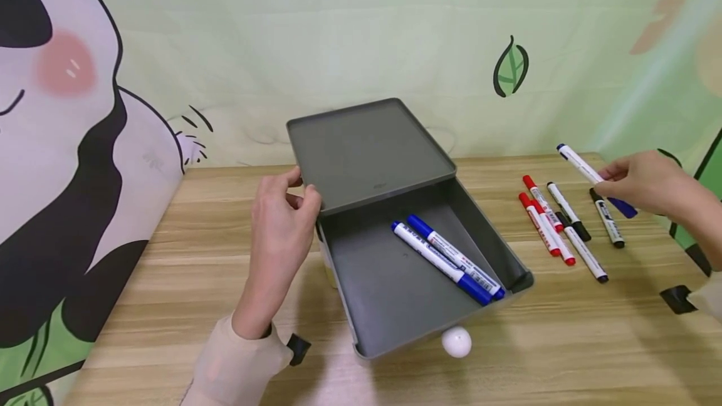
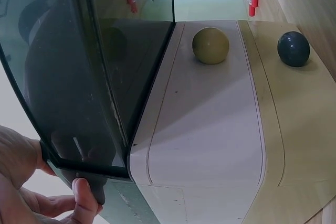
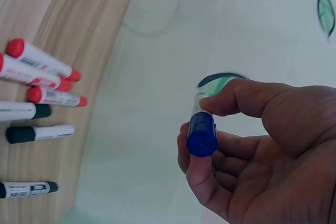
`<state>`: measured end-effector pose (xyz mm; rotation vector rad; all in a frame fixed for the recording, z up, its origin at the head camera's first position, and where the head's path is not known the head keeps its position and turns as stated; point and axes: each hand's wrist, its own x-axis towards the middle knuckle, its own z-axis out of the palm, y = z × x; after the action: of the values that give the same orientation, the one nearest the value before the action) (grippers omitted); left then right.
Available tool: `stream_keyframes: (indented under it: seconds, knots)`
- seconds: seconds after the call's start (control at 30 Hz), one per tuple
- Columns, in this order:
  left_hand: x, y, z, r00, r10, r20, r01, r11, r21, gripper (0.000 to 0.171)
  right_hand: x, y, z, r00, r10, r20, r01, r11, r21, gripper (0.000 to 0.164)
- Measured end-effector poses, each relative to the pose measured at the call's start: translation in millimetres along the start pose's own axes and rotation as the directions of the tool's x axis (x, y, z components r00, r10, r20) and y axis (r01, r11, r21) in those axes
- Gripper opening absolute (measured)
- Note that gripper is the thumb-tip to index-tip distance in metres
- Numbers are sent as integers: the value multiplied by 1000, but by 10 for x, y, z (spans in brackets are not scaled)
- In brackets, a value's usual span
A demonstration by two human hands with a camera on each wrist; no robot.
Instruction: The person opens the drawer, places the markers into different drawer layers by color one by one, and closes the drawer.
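Held blue marker: [image 1: 581, 163] at the right of the tabletop [image 1: 197, 255], well apart from the tray [image 1: 366, 281]; overlaps the upper end of a black marker [image 1: 609, 221] in head view.
Long axis: diagonal in head view, thick blue cap [image 1: 623, 207] to lower right, slim blue end to upper left; in right wrist view the cap faces the camera, barrel foreshortened.
Right hand: [image 1: 654, 182] clamped on the marker, thumb against fingers, near the cap.
Left hand: [image 1: 284, 224] thumb and fingers pinching the left edge of the grey lid [image 1: 372, 149].
Lid edges: covers the far part of the tray; its near edge crosses from wall to wall, leaving the near part uncovered.
Tray pair: two blue markers [image 1: 429, 252] lie side by side, slanting to the near right corner, caps at opposite ends.
Room in tray: grey floor shows left of the pair; a narrower strip shows to the right.
Tabletop group: three red markers [image 1: 538, 224] overlapping, two further black markers [image 1: 568, 212] beside them.
Gap: wood shows between the tray's right wall and the reds.
Knob: white, round [image 1: 456, 343], just under the tray's near edge.
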<state>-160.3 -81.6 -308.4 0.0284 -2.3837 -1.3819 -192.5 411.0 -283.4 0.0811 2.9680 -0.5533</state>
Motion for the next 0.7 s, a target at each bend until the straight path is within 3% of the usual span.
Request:
stream_keyframes:
  seconds: [0.43, 0.7]
  knots:
    - [-8, -3, -3, 1000, -7, -2, 7, 1000, -8, 46, -310, -452, -181, 996, -74, 54, 75, 997, -17, 33]
    - [-1, 7, 2, 1000, 7, -1, -7, 1000, 4, 46, -544, -741, -227, 987, -158, 39, 159, 987, -11, 28]
